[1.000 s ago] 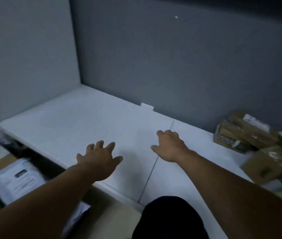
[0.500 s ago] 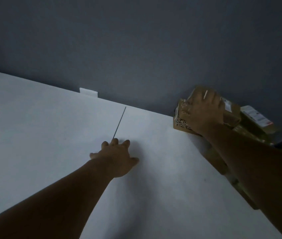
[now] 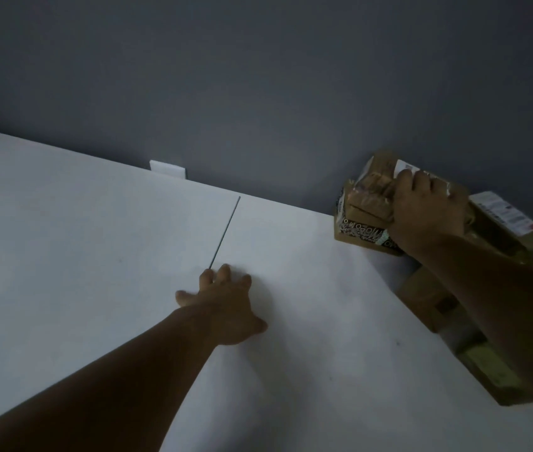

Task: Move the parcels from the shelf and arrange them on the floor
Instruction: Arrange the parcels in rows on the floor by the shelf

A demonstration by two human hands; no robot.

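The top parcel (image 3: pixel 371 197), brown and taped, lies on a box with printed tape (image 3: pixel 356 231) at the shelf's (image 3: pixel 95 256) right rear, against the grey wall (image 3: pixel 258 76); its long side runs roughly along the wall, one short end facing the bare shelf. The right hand (image 3: pixel 428 210) grips it, fingers curled over the top. The left hand (image 3: pixel 226 305) presses flat, fingers spread, across the shelf seam (image 3: pixel 224 233). A labelled parcel (image 3: pixel 503 216) and other boxes (image 3: pixel 428 298) crowd the right side.

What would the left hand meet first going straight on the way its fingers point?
Probably the grey back wall. The left hand rests on the white shelf, fingers pointing along the seam; that strip looks bare. The parcel the right hand grips lies far right.
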